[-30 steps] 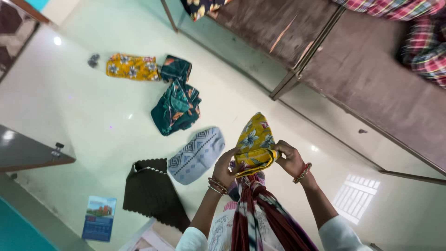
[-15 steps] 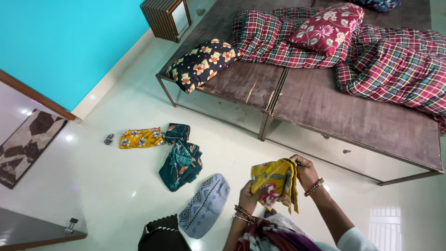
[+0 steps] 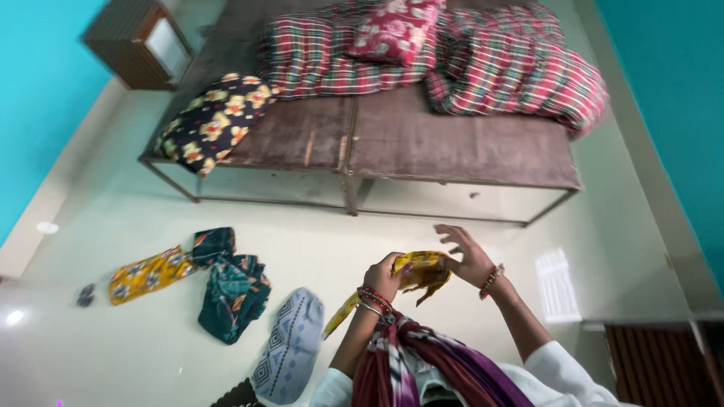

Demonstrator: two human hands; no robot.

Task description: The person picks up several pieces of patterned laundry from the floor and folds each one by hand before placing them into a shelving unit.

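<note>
On the pale glossy floor (image 3: 452, 332), going from the left, I count one small dark scrap (image 3: 86, 295), one yellow flowered cloth lying flat (image 3: 145, 274), one crumpled dark teal printed cloth (image 3: 230, 286) touching its right end, and one grey-blue cloth with a white geometric pattern (image 3: 290, 353) nearer my feet. Beyond them stands a low brown wooden bed (image 3: 422, 143), carrying one dark cushion with yellow motifs (image 3: 211, 120), one red flowered pillow (image 3: 392, 32) and, as far as I can tell, two red plaid quilts (image 3: 520, 68).

In front of my chest, above the floor, I hold a second yellow flowered cloth, folded small (image 3: 418, 269). My left hand (image 3: 383, 276) is closed around its left end, a loose tail hanging below my wrist. My right hand (image 3: 467, 255) has its fingers spread; only the thumb side seems to touch the cloth's right edge.

The cloth looks thin, light and limp, so it would sag and unfold unless taken by its edges or corners and kept taut. Nothing about it seems fragile or slippery.
</note>
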